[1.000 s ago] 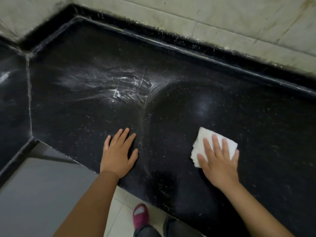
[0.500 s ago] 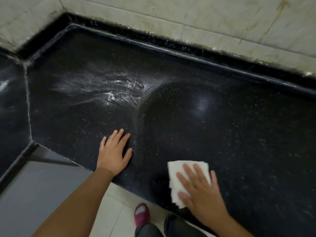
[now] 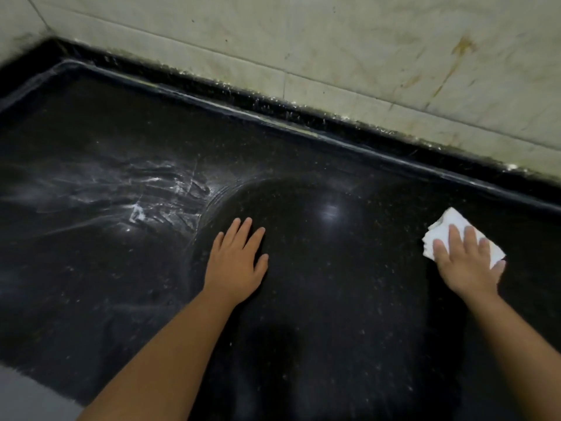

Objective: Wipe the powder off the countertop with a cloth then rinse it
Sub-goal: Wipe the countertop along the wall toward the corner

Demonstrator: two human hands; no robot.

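A black speckled countertop (image 3: 334, 299) fills the view. White powder (image 3: 136, 205) lies smeared in streaks on its left part, ending at a curved edge where the surface is darker. My right hand (image 3: 467, 262) presses flat on a folded white cloth (image 3: 452, 226) at the right, fingers straight and spread. My left hand (image 3: 236, 262) rests flat on the counter in the middle, just right of the powder, fingers straight.
A raised black rim (image 3: 303, 123) runs along the back of the counter under a stained pale tiled wall (image 3: 364, 56). A grey surface (image 3: 27, 399) shows at the bottom left beyond the counter's front edge.
My right hand has slid the cloth from the counter's front edge out to the far right and further back. My view has shifted forward over the counter; the left hand stays flat.
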